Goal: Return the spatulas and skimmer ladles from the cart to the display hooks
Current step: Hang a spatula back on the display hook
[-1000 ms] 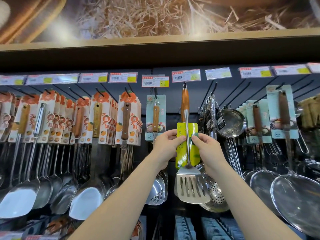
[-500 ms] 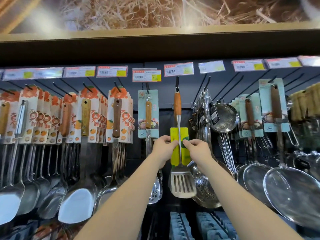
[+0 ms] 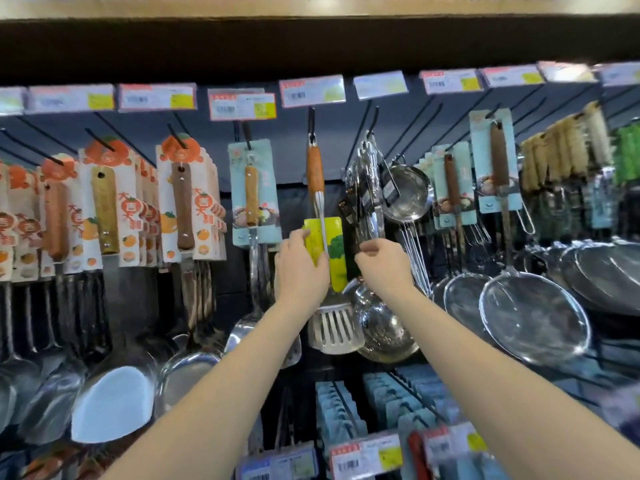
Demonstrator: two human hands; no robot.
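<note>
A: L to R, quick. Far L?
B: Steel turners and ladles (image 3: 114, 407) in rows on black hooks. Wood handles, white cards w/ orange fruit print (image 3: 104, 202). A row of price tags (image 3: 157, 97) runs along the rail above.
A: Next?
B: One teal-carded skimmer (image 3: 254, 192) on its own hook, just L of centre.
A: Task item?
B: It's the slotted spatula (image 3: 334, 329). It hangs from the centre hook (image 3: 311, 119) by the top of its wood handle, shaft upright, blade down. A yellow-green label (image 3: 334, 244) sits on the shaft approx. mid-way.
A: Hands?
B: OK — left hand (image 3: 301, 268) grips the slotted spatula at the label, fingers curled round the label's L side. Then the right hand (image 3: 384, 268) is just R of the label, fingers loosely curled, nothing seen in them. Whether it touches the label I can't tell, frame's blurry.
A: R of that?
B: The perforated skimmer ladle (image 3: 384, 327) hangs just beside the blade, and its bowl overlaps the blade's R edge in view. Above it there's a bunch of steel tools w/ black tags (image 3: 367, 188) and a small mesh strainer (image 3: 408, 192). Further R are more teal cards and big round mesh skimmers (image 3: 533, 317). Far R — brushes (image 3: 561, 154), up high.
A: Below?
B: Blue packs (image 3: 346, 410) on lower hooks, more tags under them.
</note>
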